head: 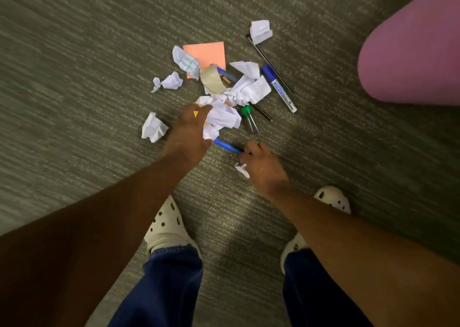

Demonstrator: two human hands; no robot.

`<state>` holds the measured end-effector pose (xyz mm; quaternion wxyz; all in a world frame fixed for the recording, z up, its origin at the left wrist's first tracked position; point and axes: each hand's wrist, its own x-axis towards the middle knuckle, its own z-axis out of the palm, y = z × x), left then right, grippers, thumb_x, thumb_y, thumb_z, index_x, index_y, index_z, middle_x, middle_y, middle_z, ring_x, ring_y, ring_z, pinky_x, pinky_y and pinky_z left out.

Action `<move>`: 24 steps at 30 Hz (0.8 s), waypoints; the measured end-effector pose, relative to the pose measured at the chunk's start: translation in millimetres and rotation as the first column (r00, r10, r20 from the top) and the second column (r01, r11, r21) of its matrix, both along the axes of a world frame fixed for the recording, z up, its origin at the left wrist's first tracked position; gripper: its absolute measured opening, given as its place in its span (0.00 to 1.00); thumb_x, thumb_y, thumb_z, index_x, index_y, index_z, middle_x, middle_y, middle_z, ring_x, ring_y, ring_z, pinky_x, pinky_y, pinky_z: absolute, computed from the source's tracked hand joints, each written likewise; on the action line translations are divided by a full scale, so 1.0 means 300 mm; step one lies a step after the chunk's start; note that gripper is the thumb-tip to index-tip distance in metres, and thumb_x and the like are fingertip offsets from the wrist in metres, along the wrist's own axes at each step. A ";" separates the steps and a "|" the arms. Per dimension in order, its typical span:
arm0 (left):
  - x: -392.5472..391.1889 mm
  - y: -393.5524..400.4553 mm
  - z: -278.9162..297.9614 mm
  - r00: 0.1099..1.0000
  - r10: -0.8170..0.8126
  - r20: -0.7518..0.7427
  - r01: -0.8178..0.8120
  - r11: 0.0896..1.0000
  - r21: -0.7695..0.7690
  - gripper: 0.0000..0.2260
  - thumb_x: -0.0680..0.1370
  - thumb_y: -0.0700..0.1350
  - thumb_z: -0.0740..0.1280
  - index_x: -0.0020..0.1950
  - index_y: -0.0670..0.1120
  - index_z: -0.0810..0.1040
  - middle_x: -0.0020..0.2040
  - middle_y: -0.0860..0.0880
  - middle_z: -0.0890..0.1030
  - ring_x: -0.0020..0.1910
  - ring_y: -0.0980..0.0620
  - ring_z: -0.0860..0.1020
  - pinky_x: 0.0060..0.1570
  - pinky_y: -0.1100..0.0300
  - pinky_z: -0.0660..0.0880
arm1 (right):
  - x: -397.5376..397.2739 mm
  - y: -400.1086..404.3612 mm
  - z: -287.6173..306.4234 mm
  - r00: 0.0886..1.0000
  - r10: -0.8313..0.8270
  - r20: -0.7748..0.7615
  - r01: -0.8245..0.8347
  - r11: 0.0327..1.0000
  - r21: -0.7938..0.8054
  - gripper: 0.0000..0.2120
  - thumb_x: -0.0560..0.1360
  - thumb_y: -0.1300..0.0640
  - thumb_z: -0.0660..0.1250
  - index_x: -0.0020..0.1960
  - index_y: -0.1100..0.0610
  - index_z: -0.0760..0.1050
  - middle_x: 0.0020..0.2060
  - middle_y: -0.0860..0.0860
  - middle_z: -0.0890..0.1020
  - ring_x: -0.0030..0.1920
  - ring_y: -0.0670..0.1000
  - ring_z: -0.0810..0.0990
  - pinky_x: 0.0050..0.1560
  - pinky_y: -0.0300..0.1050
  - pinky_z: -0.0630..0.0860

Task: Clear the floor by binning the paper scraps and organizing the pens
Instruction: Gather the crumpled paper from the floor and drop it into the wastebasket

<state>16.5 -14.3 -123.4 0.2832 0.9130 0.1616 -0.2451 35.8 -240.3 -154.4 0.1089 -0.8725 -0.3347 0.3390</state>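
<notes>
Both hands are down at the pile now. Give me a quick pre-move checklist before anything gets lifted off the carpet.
1. Left hand on the crumpled white paper in the middle of the pile: ok, fingers touch it; a closed grip cannot be told.
2. Right hand at the blue pen: ok, fingertips meet its near end.
3. Small white scrap under the right hand: cannot tell whether it is held or lying on the floor.
4. Bin in view for the scraps: not ok, none visible.
5. Pens free of paper: not ok, the blue marker lies clear, but another blue pen is partly buried.
6. Stray scraps counted: ok, the left scrap lies apart.
</notes>
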 end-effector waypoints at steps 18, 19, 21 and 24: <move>0.033 -0.004 -0.019 0.991 0.005 0.134 -0.003 1.000 -0.018 0.07 0.79 0.38 0.69 0.55 0.41 0.86 0.56 0.40 0.79 0.51 0.38 0.81 0.51 0.50 0.75 | 0.417 0.288 0.019 0.994 -0.064 0.093 0.071 0.995 -0.074 0.10 0.81 0.64 0.65 0.60 0.58 0.81 0.84 0.51 0.52 0.82 0.62 0.54 0.76 0.51 0.66; 0.023 -0.002 -0.011 0.984 0.054 0.168 -0.047 0.998 -0.043 0.07 0.78 0.39 0.71 0.54 0.42 0.87 0.53 0.41 0.80 0.49 0.39 0.81 0.49 0.51 0.76 | 0.398 0.299 0.011 0.989 -0.080 0.126 0.092 0.991 -0.093 0.12 0.82 0.65 0.62 0.62 0.57 0.80 0.84 0.50 0.54 0.82 0.62 0.56 0.74 0.51 0.69; 0.011 -0.001 -0.002 0.963 0.166 0.210 -0.152 0.985 -0.080 0.07 0.77 0.41 0.73 0.55 0.44 0.87 0.51 0.44 0.80 0.48 0.43 0.82 0.47 0.55 0.76 | 0.370 0.297 -0.011 0.976 -0.098 0.193 0.113 0.991 -0.068 0.14 0.82 0.66 0.60 0.63 0.58 0.79 0.82 0.51 0.60 0.78 0.61 0.62 0.72 0.51 0.70; 0.017 0.000 0.005 0.913 0.318 0.255 -0.292 0.947 -0.134 0.08 0.77 0.44 0.74 0.55 0.44 0.87 0.51 0.45 0.82 0.47 0.48 0.82 0.45 0.59 0.75 | 0.368 0.263 -0.035 0.962 -0.093 0.258 0.093 0.996 0.012 0.15 0.81 0.67 0.61 0.65 0.61 0.80 0.71 0.55 0.75 0.71 0.59 0.70 0.69 0.50 0.72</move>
